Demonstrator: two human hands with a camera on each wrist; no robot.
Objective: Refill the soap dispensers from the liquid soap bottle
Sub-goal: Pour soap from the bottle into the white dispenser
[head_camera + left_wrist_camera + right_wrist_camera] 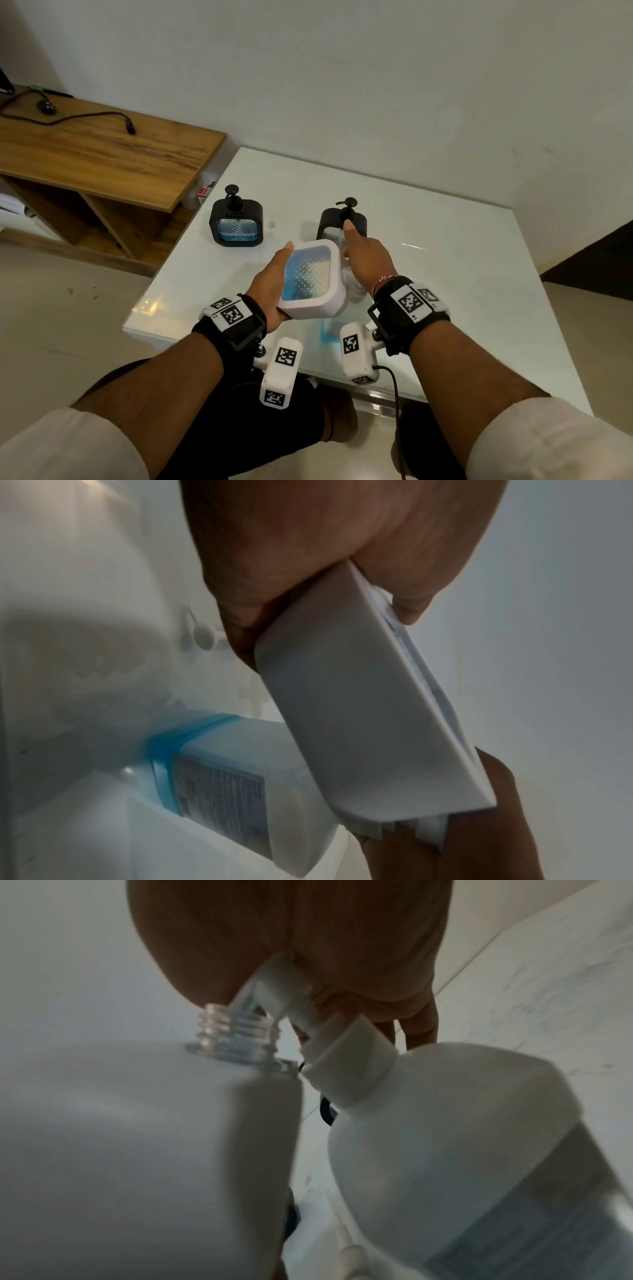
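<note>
A: Report the left hand (270, 291).

B: Fingers and thumb are curled round a white soap dispenser (310, 279), lifted above the white table (462, 274) and tilted on its side. Its clear threaded neck (232, 1034) is uncapped. Blue liquid shows behind its patterned window.

A: And the right hand (368, 258)?

B: Its fingers grip the white pump head (284, 993) of the soap bottle (445, 1137); the index finger points forward. The bottle's spout sits just beside the dispenser's neck.

A: Where does the bottle stand?

B: On the table, under the raised dispenser; its blue-banded base (171, 753) shows in the left wrist view.

A: Other items?

B: Two black dispensers stand farther back: one at the left (236, 222), one behind the right hand (337, 221). A wooden desk (102, 150) stands left of the table.
</note>
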